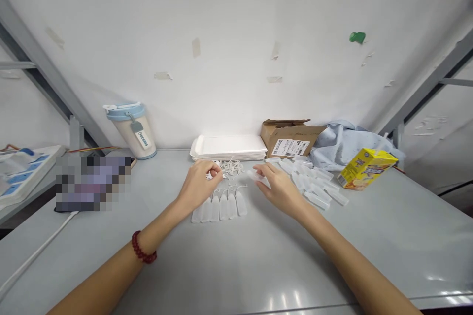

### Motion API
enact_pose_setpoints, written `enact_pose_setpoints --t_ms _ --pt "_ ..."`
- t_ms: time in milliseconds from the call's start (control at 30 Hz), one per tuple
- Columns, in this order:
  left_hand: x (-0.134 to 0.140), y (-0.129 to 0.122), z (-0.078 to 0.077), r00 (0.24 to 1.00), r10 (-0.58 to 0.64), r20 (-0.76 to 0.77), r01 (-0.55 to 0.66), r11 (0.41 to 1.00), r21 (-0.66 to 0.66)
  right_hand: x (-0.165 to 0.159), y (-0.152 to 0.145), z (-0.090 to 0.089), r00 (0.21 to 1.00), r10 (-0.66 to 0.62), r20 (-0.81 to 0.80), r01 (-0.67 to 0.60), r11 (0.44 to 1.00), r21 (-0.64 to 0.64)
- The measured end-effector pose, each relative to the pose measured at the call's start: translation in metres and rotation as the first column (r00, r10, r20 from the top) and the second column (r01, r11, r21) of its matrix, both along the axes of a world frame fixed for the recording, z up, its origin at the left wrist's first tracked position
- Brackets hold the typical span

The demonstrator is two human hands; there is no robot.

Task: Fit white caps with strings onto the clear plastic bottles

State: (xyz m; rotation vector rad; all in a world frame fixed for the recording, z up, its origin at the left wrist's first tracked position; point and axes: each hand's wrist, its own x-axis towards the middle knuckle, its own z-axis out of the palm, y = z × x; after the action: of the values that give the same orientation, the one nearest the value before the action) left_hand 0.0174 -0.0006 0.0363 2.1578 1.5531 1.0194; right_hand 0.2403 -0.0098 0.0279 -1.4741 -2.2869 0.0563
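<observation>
My left hand is closed in a pinch beside a small heap of white strings. Bits of white show at its fingertips, but whether they are held or lie behind is unclear. Between the thumb and fingers of my right hand is a translucent plastic sleeve, partly covered by the fingers. Below the hands, several translucent sleeves lie side by side in a row, with white strings at their upper ends. More loose sleeves are piled to the right of my right hand.
Behind the strings lies a stack of white flat packs, with an open cardboard box beside it. Farther right are blue cloth and a yellow box. A tumbler, phone and power strip are at left.
</observation>
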Motion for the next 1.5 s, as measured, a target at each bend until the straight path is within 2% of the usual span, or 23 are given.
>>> enact_pose_setpoints --t_ms 67,167,267,467,767,1167,1500 --pt "0.001 -0.004 0.002 0.999 -0.031 -0.018 0.032 0.998 0.047 -0.008 -0.005 -0.005 0.991 0.112 -0.079 -0.106 0.991 0.081" --pt "0.003 -0.008 0.003 0.997 -0.061 -0.054 0.067 0.989 0.129 -0.014 -0.009 -0.011 0.979 0.174 -0.102 -0.160 0.978 0.133" --pt "0.005 -0.010 0.001 0.994 -0.080 -0.072 0.092 0.977 0.191 -0.017 -0.010 -0.015 0.979 0.178 -0.099 -0.162 0.975 0.150" --pt "0.007 -0.009 -0.008 0.989 -0.097 -0.112 0.118 0.972 0.202 -0.018 -0.011 -0.016 0.975 0.195 -0.106 -0.176 0.971 0.161" --pt "0.005 -0.006 -0.008 0.991 -0.046 -0.122 0.079 0.955 0.284 -0.018 -0.013 -0.012 0.974 0.198 -0.114 -0.172 0.964 0.202" --pt "0.010 -0.013 -0.005 0.992 -0.081 -0.095 0.103 0.960 0.261 -0.019 -0.013 -0.012 0.982 0.165 -0.089 -0.148 0.974 0.172" --pt "0.018 -0.024 -0.002 0.994 -0.100 0.031 0.097 0.991 0.088 -0.018 -0.013 -0.013 0.979 0.178 -0.096 -0.159 0.970 0.181"
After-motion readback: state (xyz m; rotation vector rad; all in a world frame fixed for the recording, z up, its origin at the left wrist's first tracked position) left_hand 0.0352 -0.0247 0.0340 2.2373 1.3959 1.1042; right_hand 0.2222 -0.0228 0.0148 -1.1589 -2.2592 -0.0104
